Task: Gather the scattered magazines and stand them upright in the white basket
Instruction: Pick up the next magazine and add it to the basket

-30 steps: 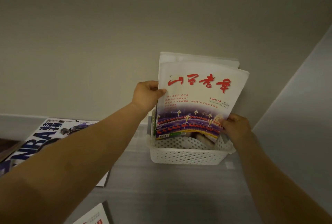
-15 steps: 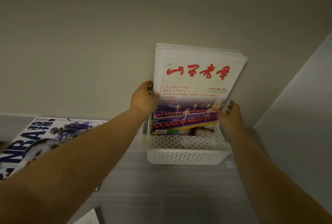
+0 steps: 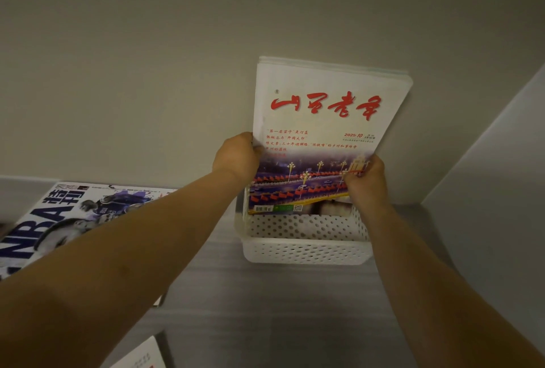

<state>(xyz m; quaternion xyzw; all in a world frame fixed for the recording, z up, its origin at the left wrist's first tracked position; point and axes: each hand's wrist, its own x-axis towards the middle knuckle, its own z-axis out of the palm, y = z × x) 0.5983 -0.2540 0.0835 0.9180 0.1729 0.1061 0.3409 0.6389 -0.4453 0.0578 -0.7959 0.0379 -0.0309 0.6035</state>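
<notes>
Upright magazine stack [image 3: 324,120], thin glossy covers, front one white with red brush lettering, lower edge inside white basket [image 3: 306,249], top tilted slightly right. Basket rectangular, plastic, walls perforated with small round holes; sits on grey streaked table top [image 3: 265,308] near plain wall [image 3: 147,72].

Grip: left hand [image 3: 237,158] curled round stack's left edge; right hand [image 3: 365,179] pinches lower right edge.

Flat on table at left, well apart from basket: NBA magazine [image 3: 59,214]. Corner of another magazine [image 3: 141,356] at bottom edge.
</notes>
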